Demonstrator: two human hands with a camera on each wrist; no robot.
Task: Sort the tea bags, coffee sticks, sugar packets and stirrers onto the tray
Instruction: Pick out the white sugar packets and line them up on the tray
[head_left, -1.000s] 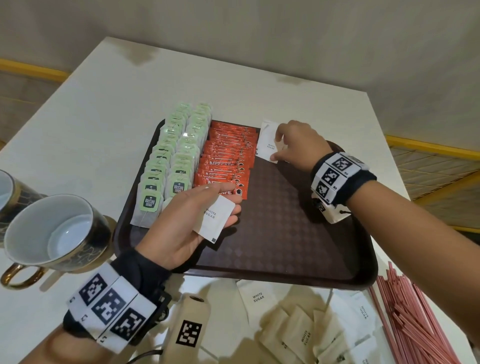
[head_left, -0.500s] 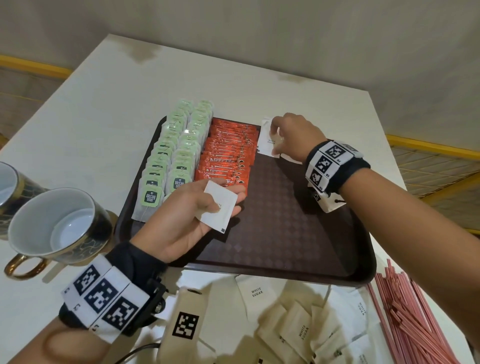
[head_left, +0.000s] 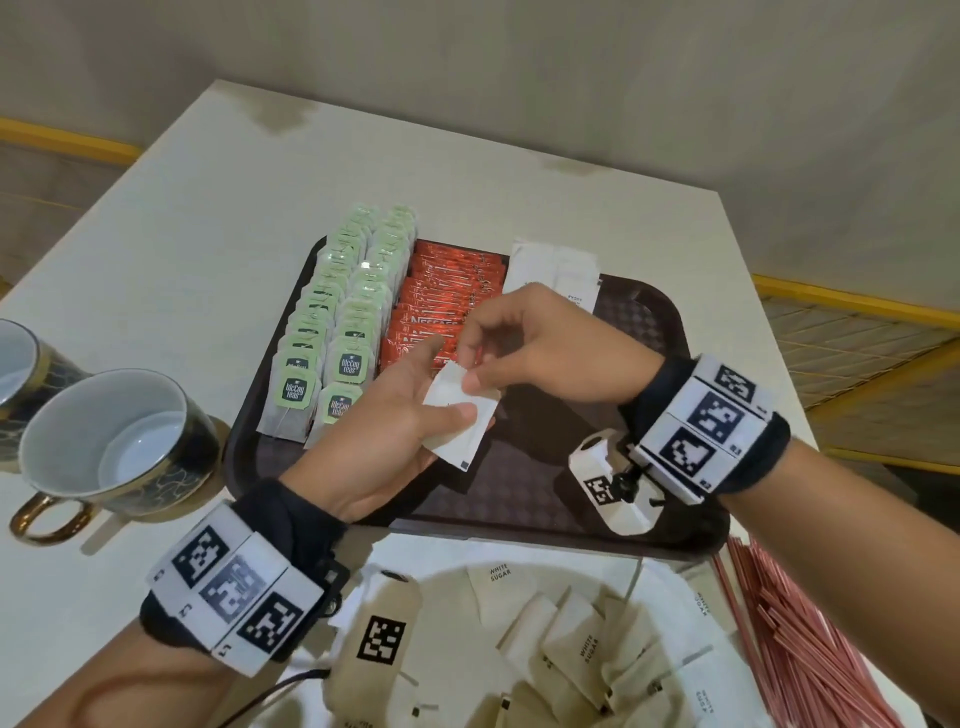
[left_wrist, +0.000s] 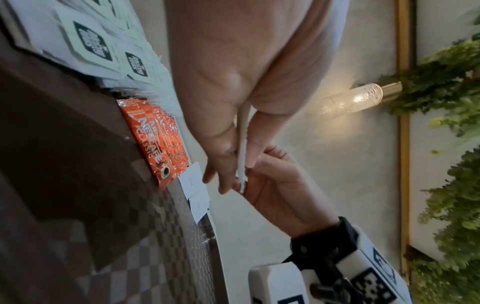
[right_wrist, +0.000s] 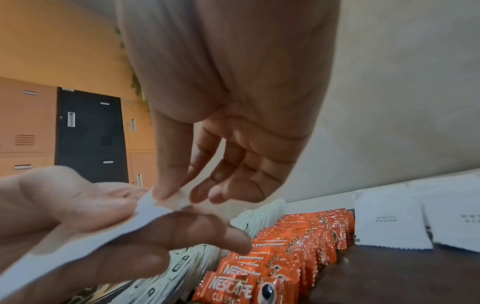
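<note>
**Q:** What is held above the tray (head_left: 670, 332)?

**A:** A white sugar packet (head_left: 457, 421) is shown between both hands, over the brown checkered tray floor. It is supported on the extended fingers of the left hand (head_left: 395, 415), with the thumb pressed down on its near face. Its upper corner is pinched between thumb and forefinger of the right hand (head_left: 540, 353); the remaining right fingers are seen loosely curled and free of the packet in the right wrist view.

**Q:** How is the tray's content arranged?

**A:** Two rows of green-labelled tea bags (head_left: 343, 322) are laid along the left side, overlapping one another. A row of orange coffee sticks (head_left: 447, 296) is set just beside them, to their right. Two further sugar packets (head_left: 553, 273) are placed side by side at the far edge, next to the coffee sticks and partly overhanging the rim.

**Q:** What is found off the tray?

**A:** A loose heap of sugar packets (head_left: 587, 639) is seen on the white table (head_left: 197, 218) near the tray's front edge. A bundle of pink stirrers (head_left: 810, 634) is laid at the right of that heap. Two dark cups with gold handles (head_left: 114, 447) are stood at the left of the tray, on the table.
</note>
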